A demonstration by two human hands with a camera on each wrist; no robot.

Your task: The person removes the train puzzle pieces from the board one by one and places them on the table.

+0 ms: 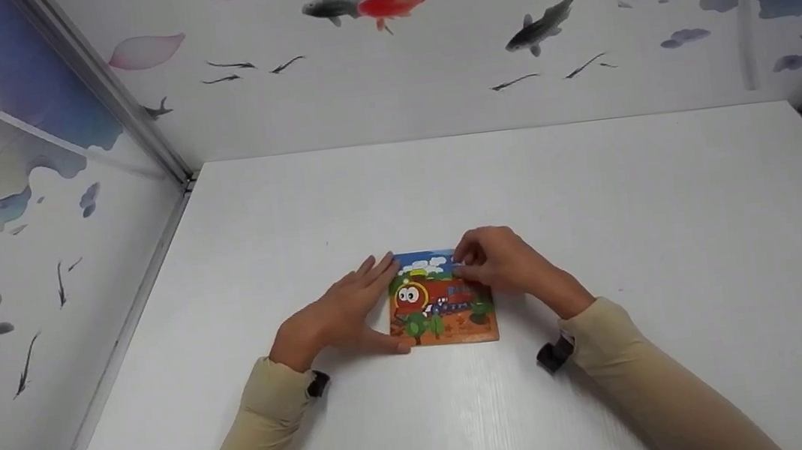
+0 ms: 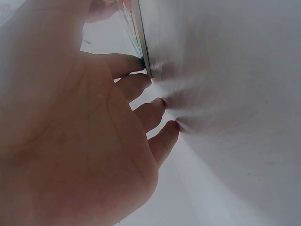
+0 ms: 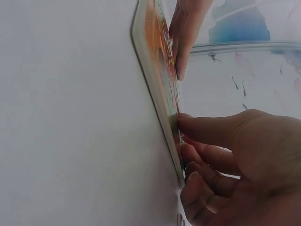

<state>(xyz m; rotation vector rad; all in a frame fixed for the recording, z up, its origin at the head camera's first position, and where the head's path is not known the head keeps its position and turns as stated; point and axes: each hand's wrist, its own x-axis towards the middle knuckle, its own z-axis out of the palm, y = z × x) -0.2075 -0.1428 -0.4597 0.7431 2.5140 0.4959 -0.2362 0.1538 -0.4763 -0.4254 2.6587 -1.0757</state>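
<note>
A square picture puzzle [image 1: 451, 329] with a cartoon train, trees, clouds and blue sky lies flat on the white table. Its left side is bordered by my left hand [image 1: 339, 311], whose fingers are extended. The left fingertips touch the upper left edge, and the thumb lies at the lower left corner. My right hand [image 1: 507, 262] is over the puzzle's upper right part, thumb and curled fingers pinching a puzzle piece at the surface. That piece is mostly hidden by the fingers. In the right wrist view, the right thumb [image 3: 207, 129] rests on the picture face.
The white table [image 1: 631, 191] spreads around the puzzle on all sides. Behind it stands a white panel [image 1: 432, 101] printed with fish, and another such panel [image 1: 99, 289] rises at the left. Dark straps with small mounts sit at both wrists.
</note>
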